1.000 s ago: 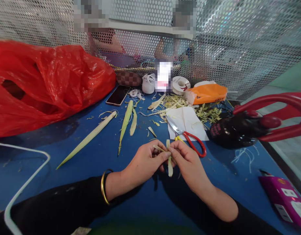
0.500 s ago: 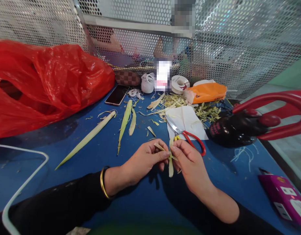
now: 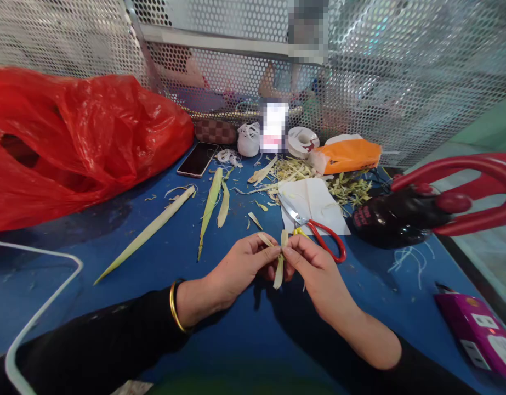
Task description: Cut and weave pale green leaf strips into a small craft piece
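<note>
Above the blue table, pale green husk strips (image 3: 279, 271) cross one another between my two hands. My left hand (image 3: 253, 260), with a gold bangle at the wrist, pinches them from the left. From the right, the thumb and fingers of my right hand (image 3: 312, 262) close on the same strips, and the fingertips of both hands nearly touch. Just beyond my right hand, scissors with red handles (image 3: 329, 238) lie partly on a white paper (image 3: 314, 206). Long green husks (image 3: 148, 236) rest on the table to the left.
A red plastic bag (image 3: 84, 142) fills the back left. Along the mesh partition are a phone (image 3: 198, 159), white string ball (image 3: 248, 140), ribbon spool (image 3: 303, 141) and orange packet (image 3: 351, 155). A black bottle (image 3: 390, 216) and purple power strip (image 3: 478, 329) stand right. A white cable (image 3: 43, 315) curves left.
My fingertips have drawn closer together around the strips. The crossed strips have shifted slightly left, and their lower end now tilts left.
</note>
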The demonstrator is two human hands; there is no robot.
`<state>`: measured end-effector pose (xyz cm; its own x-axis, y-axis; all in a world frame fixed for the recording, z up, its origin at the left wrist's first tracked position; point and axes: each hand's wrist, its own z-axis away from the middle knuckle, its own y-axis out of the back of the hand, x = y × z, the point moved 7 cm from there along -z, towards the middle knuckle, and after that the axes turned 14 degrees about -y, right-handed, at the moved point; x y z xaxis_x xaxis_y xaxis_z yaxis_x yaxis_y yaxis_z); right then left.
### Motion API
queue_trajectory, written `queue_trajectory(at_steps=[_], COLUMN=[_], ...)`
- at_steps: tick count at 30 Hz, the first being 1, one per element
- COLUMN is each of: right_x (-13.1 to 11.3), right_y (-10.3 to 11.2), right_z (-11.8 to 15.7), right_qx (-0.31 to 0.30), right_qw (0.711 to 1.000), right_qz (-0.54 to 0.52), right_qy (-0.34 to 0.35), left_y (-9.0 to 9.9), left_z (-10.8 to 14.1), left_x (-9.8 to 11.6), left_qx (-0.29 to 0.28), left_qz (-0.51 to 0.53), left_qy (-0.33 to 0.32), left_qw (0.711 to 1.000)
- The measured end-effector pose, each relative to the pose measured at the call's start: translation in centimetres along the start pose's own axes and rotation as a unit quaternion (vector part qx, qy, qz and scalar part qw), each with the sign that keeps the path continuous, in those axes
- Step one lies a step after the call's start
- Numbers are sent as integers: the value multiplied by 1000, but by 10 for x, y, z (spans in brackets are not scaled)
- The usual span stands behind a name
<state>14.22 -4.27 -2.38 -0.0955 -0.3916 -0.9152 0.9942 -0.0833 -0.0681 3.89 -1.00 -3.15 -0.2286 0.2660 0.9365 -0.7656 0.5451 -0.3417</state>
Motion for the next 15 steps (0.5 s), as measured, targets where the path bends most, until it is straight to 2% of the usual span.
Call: queue_trajectory(at_steps=[4,9,15], right_x=[1,0,4], right_y=[1,7,8], right_z=[1,6,3], right_qx=[8,48,44], right_qw=[1000,998,999], right_qz=[1,18,-15], right_qy=[5,20,17], left_y=[-3,-2,-3], left_z=[0,0,3], left_x=[1,2,-4], left_qx=[-27,-20,-17], left_qz=[4,8,44], left_qy=[-2,7,30], left_qw=[1000,1000,998])
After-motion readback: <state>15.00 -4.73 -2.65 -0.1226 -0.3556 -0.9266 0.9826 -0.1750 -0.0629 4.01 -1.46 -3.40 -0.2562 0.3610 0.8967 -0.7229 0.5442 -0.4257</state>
